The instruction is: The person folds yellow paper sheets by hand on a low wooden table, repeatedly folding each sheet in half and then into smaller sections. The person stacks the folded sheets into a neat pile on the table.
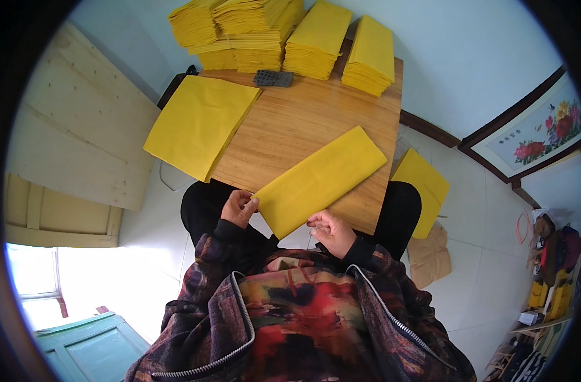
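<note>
A long folded stack of yellow paper (325, 178) lies slantwise on the wooden table, its near end jutting over the front edge toward my lap. My left hand (239, 209) pinches its near left corner between thumb and fingers. At the lower right side of the same paper, my right hand (333, 233) has its fingers curled together along the edge, closed on it. To the left, a wider stack of flat yellow paper (201, 124) rests on the table and overhangs its left corner.
Tall piles of folded yellow paper (249, 38) stand at the table's back, beside two neat stacks (370, 54). A dark grey block (273, 78) sits before them. Right of the table, more yellow paper (424, 191) and brown paper (429, 258) are low down. Wooden boards (80, 121) lean at left.
</note>
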A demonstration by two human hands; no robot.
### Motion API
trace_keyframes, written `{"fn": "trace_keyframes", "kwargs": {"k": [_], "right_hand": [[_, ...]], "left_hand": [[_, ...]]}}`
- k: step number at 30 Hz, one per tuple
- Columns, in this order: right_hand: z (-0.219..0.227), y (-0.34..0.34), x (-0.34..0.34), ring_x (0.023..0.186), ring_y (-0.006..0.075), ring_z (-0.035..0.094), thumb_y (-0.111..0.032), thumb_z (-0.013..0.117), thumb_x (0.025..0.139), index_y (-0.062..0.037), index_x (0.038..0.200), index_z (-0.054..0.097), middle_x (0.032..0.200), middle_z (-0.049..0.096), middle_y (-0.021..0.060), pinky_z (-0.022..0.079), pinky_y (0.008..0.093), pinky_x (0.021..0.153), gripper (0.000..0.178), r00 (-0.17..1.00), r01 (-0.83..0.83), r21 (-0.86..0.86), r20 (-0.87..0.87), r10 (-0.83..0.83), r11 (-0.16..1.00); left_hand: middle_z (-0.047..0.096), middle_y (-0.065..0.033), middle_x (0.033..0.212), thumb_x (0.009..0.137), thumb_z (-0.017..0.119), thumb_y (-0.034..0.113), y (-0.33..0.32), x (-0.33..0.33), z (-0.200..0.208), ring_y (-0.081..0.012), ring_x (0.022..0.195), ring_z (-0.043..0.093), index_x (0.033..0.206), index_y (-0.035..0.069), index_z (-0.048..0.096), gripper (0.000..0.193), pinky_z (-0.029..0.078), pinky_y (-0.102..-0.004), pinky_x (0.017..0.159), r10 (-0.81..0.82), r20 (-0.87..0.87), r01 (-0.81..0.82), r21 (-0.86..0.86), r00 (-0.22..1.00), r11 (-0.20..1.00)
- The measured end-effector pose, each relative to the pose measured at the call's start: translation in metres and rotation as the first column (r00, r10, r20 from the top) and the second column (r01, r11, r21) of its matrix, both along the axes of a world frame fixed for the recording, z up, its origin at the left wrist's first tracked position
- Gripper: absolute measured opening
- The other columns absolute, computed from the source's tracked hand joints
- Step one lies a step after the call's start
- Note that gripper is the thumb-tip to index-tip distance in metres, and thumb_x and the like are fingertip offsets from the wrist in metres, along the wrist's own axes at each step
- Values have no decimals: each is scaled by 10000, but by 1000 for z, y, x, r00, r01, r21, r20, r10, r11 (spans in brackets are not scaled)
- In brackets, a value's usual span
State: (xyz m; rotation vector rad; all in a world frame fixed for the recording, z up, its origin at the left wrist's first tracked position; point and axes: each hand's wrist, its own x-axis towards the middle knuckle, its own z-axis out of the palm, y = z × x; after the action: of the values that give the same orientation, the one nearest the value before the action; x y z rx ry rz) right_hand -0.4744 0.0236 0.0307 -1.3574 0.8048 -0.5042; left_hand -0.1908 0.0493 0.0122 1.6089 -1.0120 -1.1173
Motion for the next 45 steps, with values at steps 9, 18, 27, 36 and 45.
{"fn": "trace_keyframes", "kwargs": {"k": [9,18,27,36,45], "right_hand": [[2,-1,1,795,58,563,-82,518,951,-48,1333,482,898,598,8,489,225,748,385,999,4,192,43,-12,981],[8,-2,-14,738,47,564,-107,560,947,-39,1126,608,869,600,-8,522,223,655,197,971,238,162,-1,-241,958],[2,-2,-13,756,51,564,-114,570,943,-28,1262,531,894,604,2,507,219,703,332,987,133,182,62,-146,974],[27,-24,-32,960,134,597,-196,621,929,-13,1380,399,1024,637,89,488,302,841,534,978,-201,251,104,180,947],[40,-138,-62,1289,350,384,-247,717,703,-118,1377,415,1390,402,146,367,517,1005,749,699,-369,-670,-657,-283,645]], "left_hand": [[645,-120,1144,878,593,21,2,-35,-14,-257,1021,646,1228,-13,548,354,520,-421,908,45,-708,87,149,705,985],[665,-70,1077,888,673,131,9,-39,-11,-204,973,658,1164,78,574,298,558,-374,782,-46,-808,265,139,588,954],[596,-124,1237,884,648,104,15,-58,-11,-292,1142,588,1305,32,482,459,497,-444,948,-63,-878,206,42,475,978],[592,-129,1241,805,596,-110,11,-36,-18,-289,1139,586,1327,44,468,559,488,-443,961,-43,-686,43,-17,726,999],[609,-64,1216,718,632,-109,-54,55,25,-190,1112,579,1335,24,464,654,459,-341,963,-333,-182,336,-15,925,942]]}}
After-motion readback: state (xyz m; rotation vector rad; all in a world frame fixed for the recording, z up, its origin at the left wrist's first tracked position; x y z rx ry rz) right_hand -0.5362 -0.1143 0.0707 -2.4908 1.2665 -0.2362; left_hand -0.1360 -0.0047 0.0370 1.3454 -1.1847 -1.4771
